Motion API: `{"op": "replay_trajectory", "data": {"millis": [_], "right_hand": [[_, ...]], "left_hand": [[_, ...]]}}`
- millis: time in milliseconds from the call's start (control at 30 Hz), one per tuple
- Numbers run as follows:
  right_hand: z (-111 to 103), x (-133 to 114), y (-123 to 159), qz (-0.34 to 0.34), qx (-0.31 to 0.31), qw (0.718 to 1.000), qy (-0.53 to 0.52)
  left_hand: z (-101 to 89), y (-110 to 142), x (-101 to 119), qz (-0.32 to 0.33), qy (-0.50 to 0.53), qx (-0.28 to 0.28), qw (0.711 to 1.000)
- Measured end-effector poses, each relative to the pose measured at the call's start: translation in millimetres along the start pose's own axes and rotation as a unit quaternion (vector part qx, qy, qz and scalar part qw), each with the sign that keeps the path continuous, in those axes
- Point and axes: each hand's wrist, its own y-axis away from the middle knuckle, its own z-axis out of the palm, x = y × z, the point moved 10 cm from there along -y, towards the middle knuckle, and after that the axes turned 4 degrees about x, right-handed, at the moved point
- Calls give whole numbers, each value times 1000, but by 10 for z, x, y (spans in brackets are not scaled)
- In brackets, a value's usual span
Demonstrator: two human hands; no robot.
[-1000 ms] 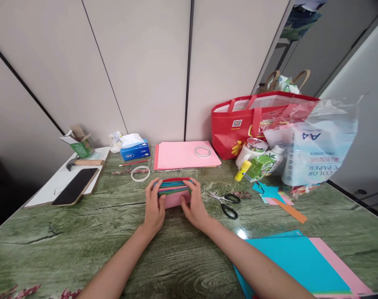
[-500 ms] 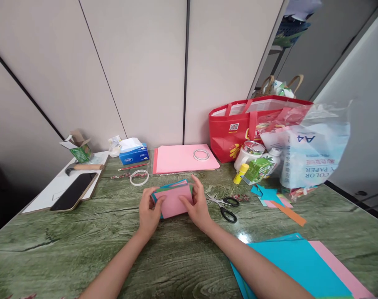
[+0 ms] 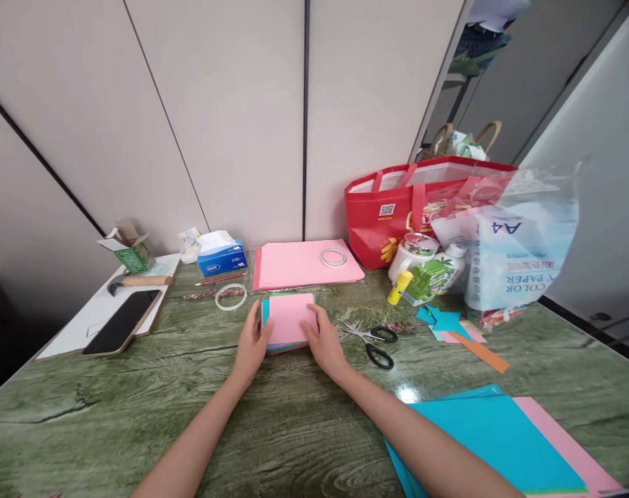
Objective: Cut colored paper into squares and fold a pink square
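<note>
Between my two hands is a stack of coloured paper squares [image 3: 292, 319], pink on top with blue, green and red edges showing below. My left hand [image 3: 253, 340] grips its left side, thumb on the near left edge. On the right side my right hand [image 3: 325, 339] grips it too, thumb lying on the pink top sheet. The stack lies almost flat, its edges slightly uneven; whether it touches the table cannot be made out. Black-handled scissors [image 3: 371, 339] lie spread on the table just right of my right hand.
Ahead lie pink sheets [image 3: 304, 270], a tape roll [image 3: 231, 297], a pencil [image 3: 220, 279] and a tissue box [image 3: 222, 261]. At left are a phone [image 3: 122, 322] and hammer [image 3: 143, 281]. A glue stick [image 3: 399, 288], paper scraps [image 3: 444, 322], red bag [image 3: 369, 228] and blue sheets [image 3: 480, 436] occupy the right.
The paper stack has tipped from a raised tilt to nearly flat, and its sheets look more squared up. Both hands have shifted with it and still hold its sides.
</note>
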Motion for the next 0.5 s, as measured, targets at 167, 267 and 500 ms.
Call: {"op": "replay_trajectory", "data": {"millis": [167,267,500], "right_hand": [[62,78,-9,-9,5,999,47],[137,89,5,-17,-23,997,70],[187,59,52,-43,-118,988,90]], "left_hand": [[220,120,79,50,-178,-100,978],[240,144,62,60,-239,-108,963],[167,144,43,125,-276,-53,952]]}}
